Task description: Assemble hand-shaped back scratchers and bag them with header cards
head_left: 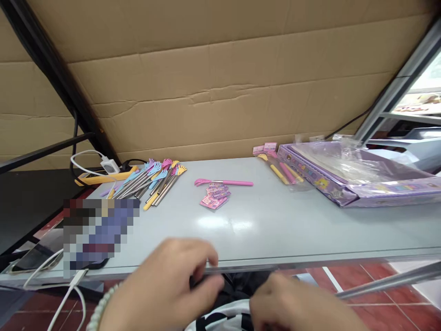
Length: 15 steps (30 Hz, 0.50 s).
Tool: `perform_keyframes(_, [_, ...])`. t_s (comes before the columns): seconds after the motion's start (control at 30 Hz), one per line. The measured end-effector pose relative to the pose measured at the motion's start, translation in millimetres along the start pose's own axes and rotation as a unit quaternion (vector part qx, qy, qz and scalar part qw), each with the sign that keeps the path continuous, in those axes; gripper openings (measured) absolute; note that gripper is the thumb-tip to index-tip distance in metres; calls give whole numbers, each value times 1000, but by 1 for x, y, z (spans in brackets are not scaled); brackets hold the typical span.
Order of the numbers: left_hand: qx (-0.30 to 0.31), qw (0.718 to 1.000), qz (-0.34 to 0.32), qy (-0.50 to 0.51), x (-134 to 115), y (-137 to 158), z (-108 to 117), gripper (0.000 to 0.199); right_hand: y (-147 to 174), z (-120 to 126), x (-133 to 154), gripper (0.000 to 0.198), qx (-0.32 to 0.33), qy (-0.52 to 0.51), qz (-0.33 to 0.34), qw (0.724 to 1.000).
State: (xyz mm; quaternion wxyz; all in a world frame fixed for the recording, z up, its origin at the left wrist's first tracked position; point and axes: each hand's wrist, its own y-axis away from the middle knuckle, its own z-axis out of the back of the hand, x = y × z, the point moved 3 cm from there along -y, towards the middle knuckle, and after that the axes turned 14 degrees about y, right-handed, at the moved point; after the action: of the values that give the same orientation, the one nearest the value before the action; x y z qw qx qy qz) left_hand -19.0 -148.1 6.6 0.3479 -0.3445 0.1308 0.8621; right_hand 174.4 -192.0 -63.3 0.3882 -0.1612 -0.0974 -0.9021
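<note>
At the near edge of the grey table (pixel 275 225), has the left hand (pixel 168 285) half open, with fingers bent and nothing visible in it, and to its right the right hand (pixel 285 301), blurred and curled; cannot tell whether around anything. Beyond both, well apart, shows the pink back scratcher (pixel 227 183) lying crosswise, with small pink cards (pixel 214 198) fanned close at its near side.
</note>
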Motion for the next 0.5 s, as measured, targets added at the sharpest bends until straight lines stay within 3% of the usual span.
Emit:
perform_keyframes(0.07, [-67,995,-17,-71,-10,-30,28,26,-12,54,-9,10,-62,67,-27,995])
perform_keyframes(0.13, [-97,988,-24,-122,-7,-70,48,24,-35,104,-31,14,-131,181,-121,967])
perform_keyframes(0.2, [-143,976,-1,-163,9,-113,62,22,-65,136,-63,19,-139,267,-192,934])
perform_keyframes(0.23, [-152,972,18,-180,21,-131,65,25,-79,144,-80,21,-110,291,-216,926])
perform_keyframes(0.3, [-133,971,43,-195,48,-160,64,31,-104,144,-113,30,-57,305,-234,921])
perform_keyframes(0.37, [-121,980,26,-156,74,-174,58,32,-119,133,-137,29,-22,294,-231,927])
perform_keyframes(0.5, [-220,973,-40,-54,107,-172,49,32,-125,105,-162,22,-62,269,-211,938])
